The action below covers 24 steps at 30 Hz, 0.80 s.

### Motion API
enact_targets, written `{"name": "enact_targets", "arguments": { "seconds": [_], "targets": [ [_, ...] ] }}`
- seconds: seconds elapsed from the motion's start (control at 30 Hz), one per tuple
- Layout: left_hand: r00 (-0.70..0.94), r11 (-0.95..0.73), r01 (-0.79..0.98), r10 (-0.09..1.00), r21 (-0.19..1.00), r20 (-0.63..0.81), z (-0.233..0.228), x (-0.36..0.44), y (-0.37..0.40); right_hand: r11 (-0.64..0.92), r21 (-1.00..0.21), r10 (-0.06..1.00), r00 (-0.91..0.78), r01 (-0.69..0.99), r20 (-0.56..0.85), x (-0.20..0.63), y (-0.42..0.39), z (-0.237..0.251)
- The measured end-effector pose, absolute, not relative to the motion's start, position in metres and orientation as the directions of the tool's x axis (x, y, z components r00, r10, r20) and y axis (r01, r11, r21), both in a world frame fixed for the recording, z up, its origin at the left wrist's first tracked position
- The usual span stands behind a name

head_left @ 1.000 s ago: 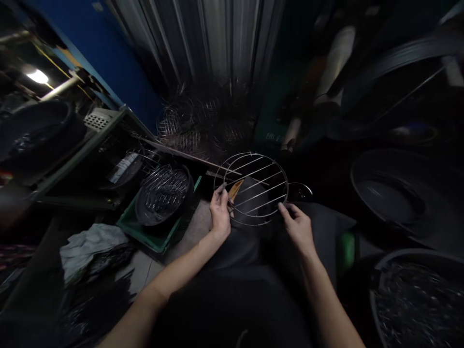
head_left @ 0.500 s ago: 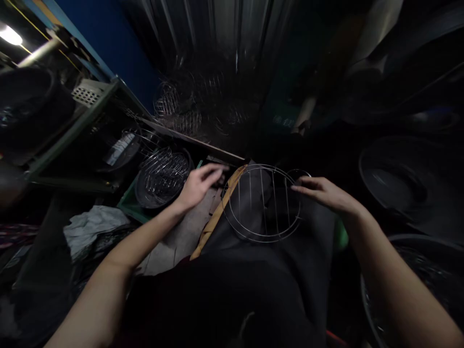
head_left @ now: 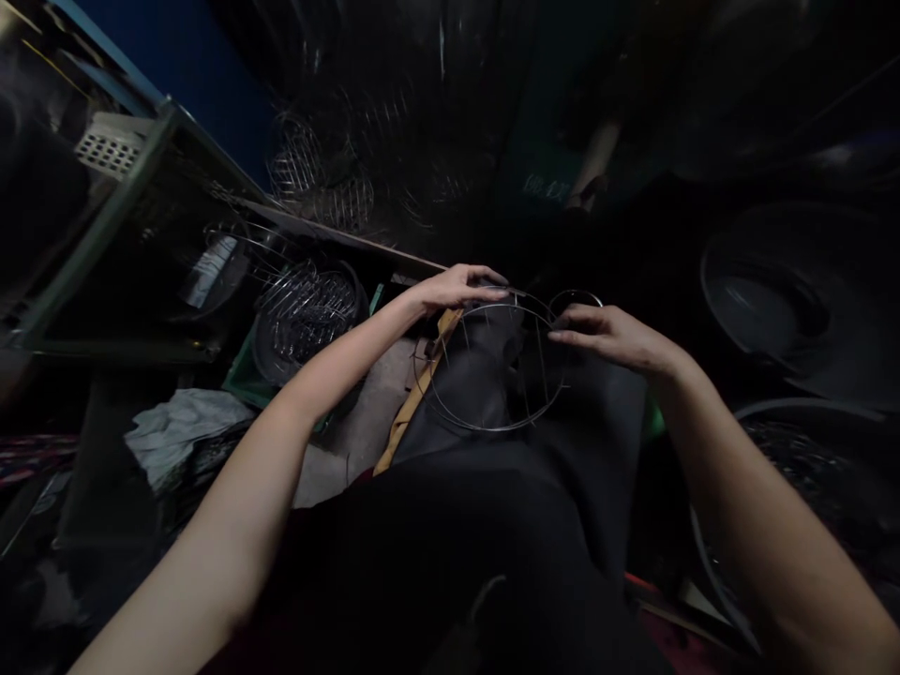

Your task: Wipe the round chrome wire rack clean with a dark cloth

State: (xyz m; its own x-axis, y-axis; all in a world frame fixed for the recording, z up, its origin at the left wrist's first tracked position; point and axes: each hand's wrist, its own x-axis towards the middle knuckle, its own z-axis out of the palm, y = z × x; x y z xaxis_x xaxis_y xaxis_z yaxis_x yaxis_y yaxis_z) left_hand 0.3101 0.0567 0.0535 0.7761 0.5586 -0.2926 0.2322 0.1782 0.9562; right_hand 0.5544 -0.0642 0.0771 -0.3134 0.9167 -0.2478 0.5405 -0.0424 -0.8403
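Observation:
A round wire rack (head_left: 492, 428), with a double rim and thin parallel bars, lies tilted above the dark cloth over my lap. My right hand (head_left: 610, 336) pinches its right edge between thumb and fingers. My left hand (head_left: 460, 286) is at the far rim, with thumb and fingers closed around the wire there. A small wire loop (head_left: 577, 293) shows just behind my right fingers; whether it joins the rack I cannot tell.
A dark basin of wire pieces (head_left: 306, 305) stands in a green crate (head_left: 243, 366) at left. More wire racks (head_left: 320, 173) lie behind a low board. A metal-framed shelf (head_left: 105, 230), a pale cloth (head_left: 183, 427) and dark basins (head_left: 756, 309) surround me.
My left hand has moved right from beside the rack onto its far rim. My right hand keeps hold of the right edge. The view has shifted slightly.

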Motion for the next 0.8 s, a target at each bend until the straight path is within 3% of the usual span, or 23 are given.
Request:
{"name": "enact_targets", "arguments": {
  "seconds": [0.13,0.23,0.3,0.47,0.8],
  "targets": [
    [0.731,0.229,0.123,0.637,0.966,-0.244,0.045,0.306,0.059,-0.030,-0.897,0.976,-0.182,0.441,-0.122,0.551,-0.068,0.067],
    [0.686,0.312,0.085,0.670,0.946,-0.282,0.035,0.298,0.061,-0.056,-0.934,0.989,0.146,0.353,-0.004,0.550,-0.075,0.056],
    [0.665,0.356,0.082,0.677,0.931,-0.317,0.031,0.294,0.063,-0.125,-0.933,0.955,0.297,0.336,-0.020,0.549,-0.081,0.048],
    [0.648,0.390,0.106,0.670,0.915,-0.361,0.036,0.290,0.061,-0.255,-0.870,0.964,0.181,0.421,-0.195,0.531,-0.093,0.043],
    [0.677,0.358,0.130,0.649,0.925,-0.347,0.056,0.301,0.064,-0.275,-0.920,0.948,0.236,0.280,-0.211,0.527,-0.075,0.066]
  ]
}}
